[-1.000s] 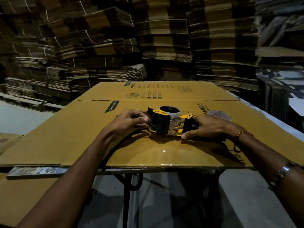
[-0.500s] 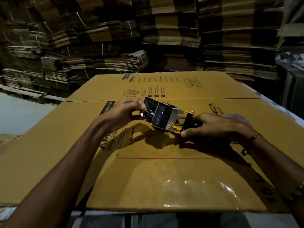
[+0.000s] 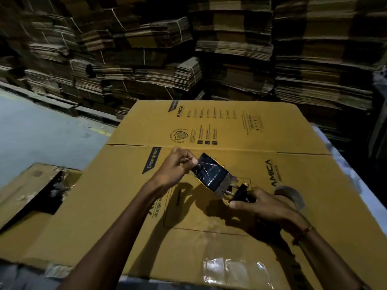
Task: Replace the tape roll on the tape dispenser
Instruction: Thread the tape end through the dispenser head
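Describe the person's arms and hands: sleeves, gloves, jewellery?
Both forearms are bare, with no sleeves in view, and both hands, left hand and right hand, are ungloved. The right wrist wears a thin beaded bracelet. The left wrist wears nothing visible.

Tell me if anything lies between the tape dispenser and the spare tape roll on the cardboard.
Only the right hand does. It grips the tape dispenser at its handle end, and the tape roll lies on the cardboard sheet just behind that hand. The left hand pinches the far end.

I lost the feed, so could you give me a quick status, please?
Both hands on tape dispenser: left hand at front, right hand on handle. Spare roll behind right hand. Nothing obstructing.
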A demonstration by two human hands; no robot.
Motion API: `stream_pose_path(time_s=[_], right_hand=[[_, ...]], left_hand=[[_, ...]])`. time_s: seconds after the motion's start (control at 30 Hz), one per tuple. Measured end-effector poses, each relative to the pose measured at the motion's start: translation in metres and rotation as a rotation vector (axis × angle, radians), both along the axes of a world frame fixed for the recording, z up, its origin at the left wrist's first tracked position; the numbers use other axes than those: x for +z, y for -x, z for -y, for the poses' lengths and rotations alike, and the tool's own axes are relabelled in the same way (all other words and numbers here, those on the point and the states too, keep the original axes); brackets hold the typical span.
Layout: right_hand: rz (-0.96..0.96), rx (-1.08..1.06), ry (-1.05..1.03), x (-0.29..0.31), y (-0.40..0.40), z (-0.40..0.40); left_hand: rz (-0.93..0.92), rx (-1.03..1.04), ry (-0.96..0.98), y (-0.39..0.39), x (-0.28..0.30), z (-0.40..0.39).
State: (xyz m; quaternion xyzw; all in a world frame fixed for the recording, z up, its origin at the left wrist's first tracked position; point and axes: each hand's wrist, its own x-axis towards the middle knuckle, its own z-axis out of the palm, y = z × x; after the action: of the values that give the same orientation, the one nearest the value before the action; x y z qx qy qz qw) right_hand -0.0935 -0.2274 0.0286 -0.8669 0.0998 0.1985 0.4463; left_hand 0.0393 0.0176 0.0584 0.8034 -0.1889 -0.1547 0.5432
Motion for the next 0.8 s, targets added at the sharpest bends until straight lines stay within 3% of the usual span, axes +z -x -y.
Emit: stream_pose_path(time_s=[0.2,0.4,0.8], right_hand=[[-0.124,-0.07,-0.163,0.027,0.02,-0.007],[-0.125,-0.085,-0.219,0.044,0.032,-0.004],[-0.139,-0.091,-0.402,0.054,0.048,-0.012]], left_hand=[[0.089,-0.114,-0.068,0.014,0.043,0.008],[0.042,-0.165,-0.163,0.014,0.072,0.014],[0.028,-0.003,-0.101,0.032,0.074,0.03]])
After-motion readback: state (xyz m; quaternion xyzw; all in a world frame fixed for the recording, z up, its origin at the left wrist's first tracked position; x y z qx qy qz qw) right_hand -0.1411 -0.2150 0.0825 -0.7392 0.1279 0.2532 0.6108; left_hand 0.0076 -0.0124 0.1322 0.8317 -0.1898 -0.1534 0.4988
